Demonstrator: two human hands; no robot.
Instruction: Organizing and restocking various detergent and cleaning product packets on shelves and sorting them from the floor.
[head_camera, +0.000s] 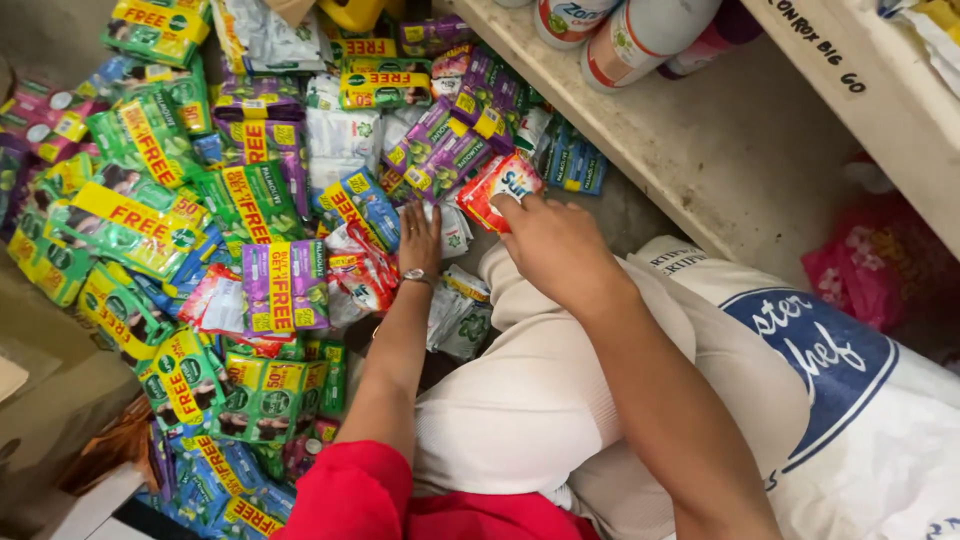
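A big heap of small sachet strips (230, 230) in green, purple, blue and white covers the floor. My right hand (555, 245) grips a red and white sachet (497, 187) at the near edge of the heap. My left hand (419, 240), with a watch on the wrist, rests palm down among red and white sachets (360, 270), fingers together; I cannot tell whether it holds any. My knees in cream trousers (520, 390) are folded below both hands.
A pale shelf board (700, 150) runs diagonally at the upper right, with several bottles (640, 35) on it. A large white sack with blue print (850, 400) lies at the right. Pink packets (870, 265) sit under the shelf. A cardboard box edge (50, 400) is at the left.
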